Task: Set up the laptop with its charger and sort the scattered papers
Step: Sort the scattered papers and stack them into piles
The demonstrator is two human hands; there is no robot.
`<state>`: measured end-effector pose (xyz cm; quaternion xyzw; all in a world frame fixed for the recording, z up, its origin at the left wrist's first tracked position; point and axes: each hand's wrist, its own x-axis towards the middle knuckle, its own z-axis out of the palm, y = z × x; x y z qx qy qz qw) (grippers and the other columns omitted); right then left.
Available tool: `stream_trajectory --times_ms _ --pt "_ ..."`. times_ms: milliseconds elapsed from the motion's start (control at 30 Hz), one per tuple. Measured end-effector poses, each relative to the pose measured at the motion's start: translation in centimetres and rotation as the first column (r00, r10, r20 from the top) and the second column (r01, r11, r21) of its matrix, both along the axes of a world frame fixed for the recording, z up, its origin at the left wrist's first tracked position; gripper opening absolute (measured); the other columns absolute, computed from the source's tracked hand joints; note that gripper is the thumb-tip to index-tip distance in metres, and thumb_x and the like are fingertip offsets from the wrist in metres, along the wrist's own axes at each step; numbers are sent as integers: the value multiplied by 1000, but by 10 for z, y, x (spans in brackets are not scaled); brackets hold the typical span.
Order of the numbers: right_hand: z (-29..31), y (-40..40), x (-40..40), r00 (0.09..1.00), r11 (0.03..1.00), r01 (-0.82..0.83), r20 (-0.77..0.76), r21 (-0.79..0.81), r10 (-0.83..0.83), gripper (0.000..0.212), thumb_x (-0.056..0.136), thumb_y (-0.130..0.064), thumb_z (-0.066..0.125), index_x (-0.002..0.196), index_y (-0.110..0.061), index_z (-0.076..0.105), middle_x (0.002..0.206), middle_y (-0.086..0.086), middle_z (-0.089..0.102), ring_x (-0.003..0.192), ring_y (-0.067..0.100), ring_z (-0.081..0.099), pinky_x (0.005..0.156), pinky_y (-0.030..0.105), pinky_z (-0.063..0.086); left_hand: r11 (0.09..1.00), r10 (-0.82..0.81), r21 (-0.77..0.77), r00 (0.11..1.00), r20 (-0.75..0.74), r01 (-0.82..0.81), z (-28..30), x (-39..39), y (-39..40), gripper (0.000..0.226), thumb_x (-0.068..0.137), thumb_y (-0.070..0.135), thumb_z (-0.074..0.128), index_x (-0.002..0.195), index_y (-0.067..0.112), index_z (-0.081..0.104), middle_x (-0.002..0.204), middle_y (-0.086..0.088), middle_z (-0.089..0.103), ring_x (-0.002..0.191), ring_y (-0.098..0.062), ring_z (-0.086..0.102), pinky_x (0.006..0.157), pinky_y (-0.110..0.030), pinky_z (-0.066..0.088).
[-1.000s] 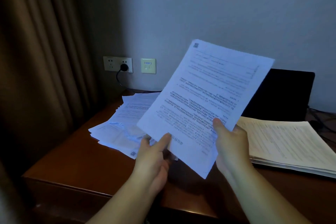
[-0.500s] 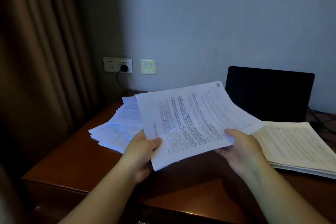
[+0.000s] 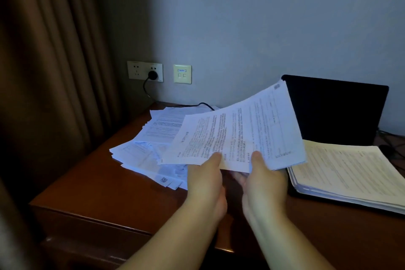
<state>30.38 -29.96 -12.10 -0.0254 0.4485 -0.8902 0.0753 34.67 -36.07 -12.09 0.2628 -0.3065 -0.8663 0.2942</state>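
Two forearms reaching in from the near edge, over the dark wooden worktop [image 3: 105, 195]. Left hand [image 3: 206, 184] pinching the near edge of a sheaf of printed sheets [image 3: 238, 136], thumb on top, remaining fingers hidden underneath. Right hand [image 3: 263, 184] pinching the same near edge just beside it, thumb pressing on the printed face, fingers curling below. Sheaf being held above the worktop, fanning apart slightly, far corner lifting up in front of the laptop [image 3: 337, 109]. Lying on the worktop beneath and left of the sheaf: a loose scattered heap of papers [image 3: 144, 151], edges askew. Sitting to the right, near the sheaf but apart from it: a thick squared stack of sheets [image 3: 350, 173], resting in front of the laptop. Standing open behind that stack: the laptop, screen dark, near the wall. Running along the far worktop edge behind the heap: a black cable [image 3: 197, 105], rising to a plug in the wall socket [image 3: 145, 71]. Mounted just right of the socket: a second wall plate [image 3: 182, 74]. Hanging at far left: a brown curtain [image 3: 50, 72].
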Motion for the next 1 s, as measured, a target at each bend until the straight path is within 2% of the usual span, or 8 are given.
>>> stream_trajectory --times_ms 67,167,267,367,500,700,833,1000 --pt "-2 1 7 999 999 -30 -39 20 30 36 103 -1 50 105 -35 63 89 -16 77 85 10 76 67 38 63 996 85 7 996 21 -86 3 -7 -6 47 95 -12 52 130 18 61 114 -8 76 102 -26 74 91 -47 61" --pt "-4 8 2 999 998 -46 -23 31 47 29 102 -5 56 114 -30 66 103 -8 78 94 17 75 69 40 64 991 124 -65 990 65 -119 9 -5 -20 47 94 -16 47 124 17 62 110 -8 74 91 -21 73 64 -33 62" --pt "-3 19 -8 993 992 -120 -9 44 120 32 101 -7 56 126 -26 63 114 0 76 104 22 73 73 42 63 979 138 -162 987 89 -122 17 -2 -39 51 94 -16 43 106 30 62 102 -5 73 92 -23 71 66 -36 62" --pt "2 34 -17 951 951 -308 -23 -22 307 31 103 -18 50 132 -24 62 121 5 74 114 28 69 93 50 54 946 94 -321 985 147 -42 25 5 -64 51 93 -17 42 110 26 64 98 -4 74 88 -23 73 54 -30 59" --pt "6 47 -32 916 913 -400 -31 -81 399 34 98 -31 51 128 -19 63 124 9 72 120 32 65 106 53 45 872 51 -485 971 234 71 32 16 -95 49 92 -15 45 108 26 65 106 -6 77 94 -27 75 74 -45 63" --pt "6 62 -51 880 879 -473 17 -64 475 44 94 -47 49 120 -19 71 127 13 70 110 32 70 79 40 55 728 -44 -653 964 261 210 47 33 -108 46 94 -16 48 113 22 65 112 -6 77 103 -29 75 94 -55 58" --pt "9 71 -58 801 789 -591 4 170 599 45 93 -49 48 115 -23 78 129 15 69 116 37 67 88 47 53 739 -119 -632 969 215 231 52 38 -117 53 94 -19 43 129 17 60 114 -9 77 103 -33 75 97 -58 56" --pt "19 62 -58 821 717 -463 -52 521 568 28 101 -12 55 125 -16 68 118 12 74 103 34 73 84 53 57 606 -155 -739 955 252 293 55 34 -104 50 95 -17 47 131 17 56 115 -6 77 104 -28 75 94 -58 57"
